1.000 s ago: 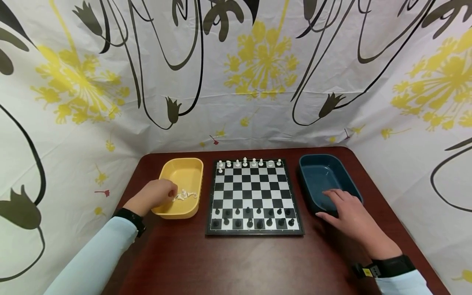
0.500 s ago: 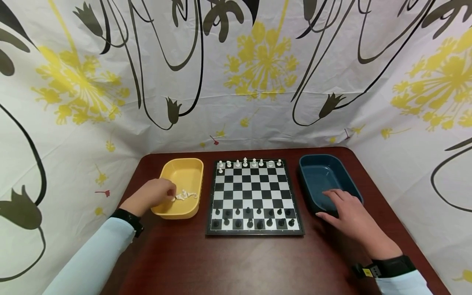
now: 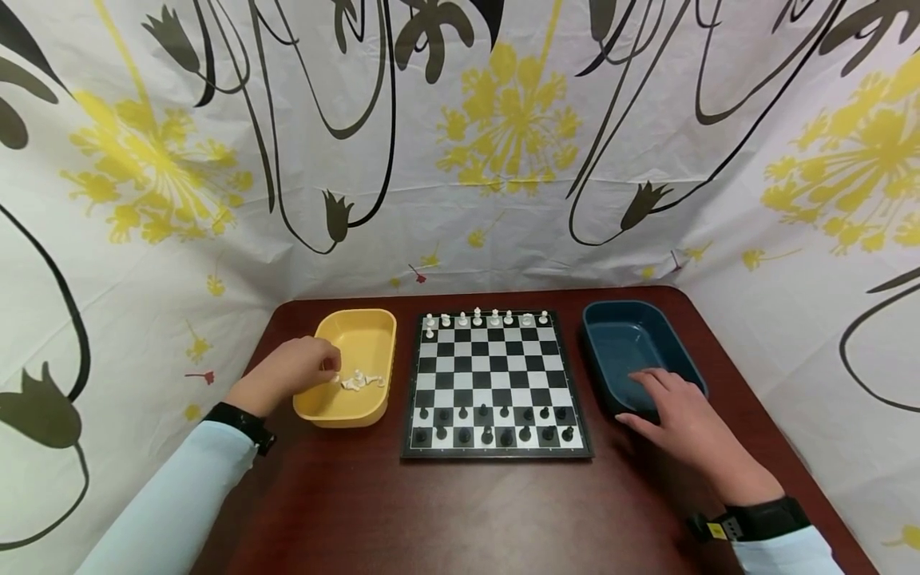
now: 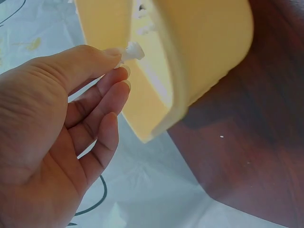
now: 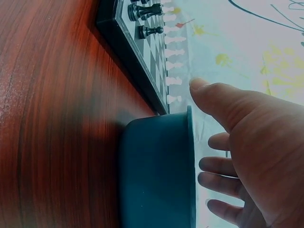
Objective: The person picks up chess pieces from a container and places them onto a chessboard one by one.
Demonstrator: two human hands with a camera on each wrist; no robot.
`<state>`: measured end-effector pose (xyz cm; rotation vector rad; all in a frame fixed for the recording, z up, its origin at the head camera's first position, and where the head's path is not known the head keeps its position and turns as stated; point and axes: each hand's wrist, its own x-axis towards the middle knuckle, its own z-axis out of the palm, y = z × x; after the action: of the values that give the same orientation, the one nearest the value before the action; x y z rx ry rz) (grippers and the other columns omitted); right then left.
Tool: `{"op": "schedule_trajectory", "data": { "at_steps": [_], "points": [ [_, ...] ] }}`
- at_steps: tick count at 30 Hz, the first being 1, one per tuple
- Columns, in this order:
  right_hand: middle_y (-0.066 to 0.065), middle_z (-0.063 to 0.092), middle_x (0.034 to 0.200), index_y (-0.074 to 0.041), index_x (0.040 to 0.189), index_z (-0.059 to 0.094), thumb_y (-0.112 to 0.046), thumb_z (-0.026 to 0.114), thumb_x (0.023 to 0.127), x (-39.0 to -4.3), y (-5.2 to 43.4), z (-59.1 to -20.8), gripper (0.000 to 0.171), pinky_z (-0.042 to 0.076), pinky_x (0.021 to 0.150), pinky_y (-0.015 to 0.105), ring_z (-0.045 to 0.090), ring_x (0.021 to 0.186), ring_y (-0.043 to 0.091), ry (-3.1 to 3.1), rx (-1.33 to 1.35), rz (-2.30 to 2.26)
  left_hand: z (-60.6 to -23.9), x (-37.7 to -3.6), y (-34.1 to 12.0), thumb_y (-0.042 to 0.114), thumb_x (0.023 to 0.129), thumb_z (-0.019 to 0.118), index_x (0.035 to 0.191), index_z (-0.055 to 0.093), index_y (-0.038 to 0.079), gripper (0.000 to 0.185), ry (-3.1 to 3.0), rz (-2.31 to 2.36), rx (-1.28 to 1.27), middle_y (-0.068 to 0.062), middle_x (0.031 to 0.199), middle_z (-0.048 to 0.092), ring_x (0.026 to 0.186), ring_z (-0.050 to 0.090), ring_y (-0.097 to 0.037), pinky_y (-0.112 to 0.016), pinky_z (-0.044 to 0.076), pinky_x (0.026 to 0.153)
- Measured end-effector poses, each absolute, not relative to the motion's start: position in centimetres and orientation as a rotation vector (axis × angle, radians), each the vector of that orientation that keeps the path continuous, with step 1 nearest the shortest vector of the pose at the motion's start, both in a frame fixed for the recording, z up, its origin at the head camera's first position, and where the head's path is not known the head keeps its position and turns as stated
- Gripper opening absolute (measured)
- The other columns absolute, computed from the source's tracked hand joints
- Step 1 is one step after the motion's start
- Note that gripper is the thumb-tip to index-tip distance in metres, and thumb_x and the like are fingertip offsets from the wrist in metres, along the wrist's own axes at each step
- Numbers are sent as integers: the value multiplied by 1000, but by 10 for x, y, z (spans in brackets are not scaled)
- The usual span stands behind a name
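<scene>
In the head view my left hand (image 3: 291, 371) hangs over the near left part of a yellow tub (image 3: 359, 331). Thumb and fingertips pinch a small white chess piece (image 4: 134, 50), whose flared end sticks out past them in the left wrist view. More white chess pieces (image 3: 359, 381) lie in a heap on the tub's floor. My right hand (image 3: 683, 423) is held over the near rim of a dark blue tub (image 3: 632, 331), fingers relaxed and thumb apart, with nothing in it.
Between the tubs lies a chessboard (image 3: 492, 373). White pieces (image 3: 477, 317) line its far row, with one white pawn (image 3: 430, 332) in front at the left. Black pieces (image 3: 506, 436) fill the two near rows. A patterned cloth (image 3: 402, 224) hangs behind the brown table (image 3: 496, 511).
My left hand has lifted slightly and drawn back left within the yellow tub, with the white chess piece at its fingertips. The right hand has stayed in place.
</scene>
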<state>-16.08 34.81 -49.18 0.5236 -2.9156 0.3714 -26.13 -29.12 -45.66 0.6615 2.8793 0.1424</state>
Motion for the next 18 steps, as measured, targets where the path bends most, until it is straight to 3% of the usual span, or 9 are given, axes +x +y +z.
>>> {"op": "schedule_trajectory", "data": {
  "at_steps": [9,18],
  "points": [
    [25,65,140,0,145,64,-42,88,96,-160,350,-490,69,48,101,76,60,126,49,-2924,520,374,-449,-274,-276,15,98,85,93,77,20,11,2911,178,729,6,89,67,80,60,-17,-41,54,78],
    [25,65,138,0,144,65,-41,89,95,-158,349,-488,68,49,100,75,61,125,49,-2898,535,376,-439,-309,-228,21,103,81,107,81,19,5,2916,243,789,5,100,73,92,65,-19,-43,58,88]
  ]
}}
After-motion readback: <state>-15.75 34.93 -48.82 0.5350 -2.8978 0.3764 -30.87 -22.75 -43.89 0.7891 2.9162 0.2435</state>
